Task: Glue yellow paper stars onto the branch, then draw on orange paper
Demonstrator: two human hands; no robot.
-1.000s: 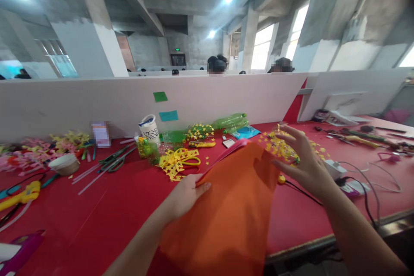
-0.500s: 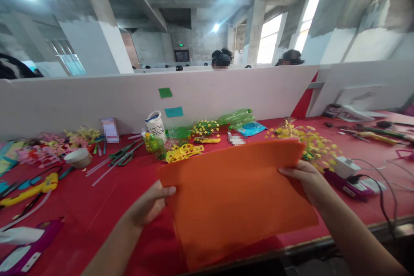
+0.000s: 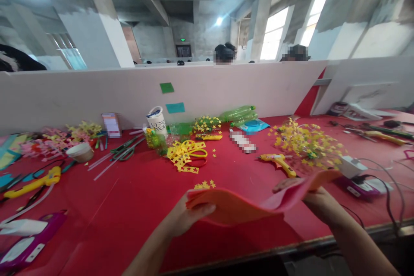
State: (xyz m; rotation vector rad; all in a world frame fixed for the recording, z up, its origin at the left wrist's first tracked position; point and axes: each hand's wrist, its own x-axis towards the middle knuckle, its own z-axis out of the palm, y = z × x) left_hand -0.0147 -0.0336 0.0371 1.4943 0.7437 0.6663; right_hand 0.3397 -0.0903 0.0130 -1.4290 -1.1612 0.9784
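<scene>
Between my two hands a stack of orange and pink felt-like sheets [image 3: 239,210] is held above the red table [image 3: 129,215], tipped nearly edge-on and curved. My left hand [image 3: 194,215] is closed on its left edge, thumb on top. At the right edge my right hand [image 3: 318,202] grips it, partly hidden by the raised pink and orange layers. Just beyond the sheets lie small yellow stars [image 3: 205,184]. A yellow hot glue gun [image 3: 278,163] rests past my right hand, near a bunch of yellow star stems [image 3: 307,144].
Yellow star-cut scraps [image 3: 181,155] lie by yellow-handled scissors [image 3: 198,154]. Behind stand a white cup [image 3: 156,120] and green plastic bottles [image 3: 239,115]. Green scissors [image 3: 127,150] and another yellow glue gun [image 3: 35,184] are on the left. A power strip [image 3: 362,189] with cables sits right. A partition [image 3: 97,90] closes the back.
The sheets have tipped from facing me to nearly edge-on and bent, showing pink. My left hand has moved right and down, my right hand down. The glue gun and stars behind are uncovered.
</scene>
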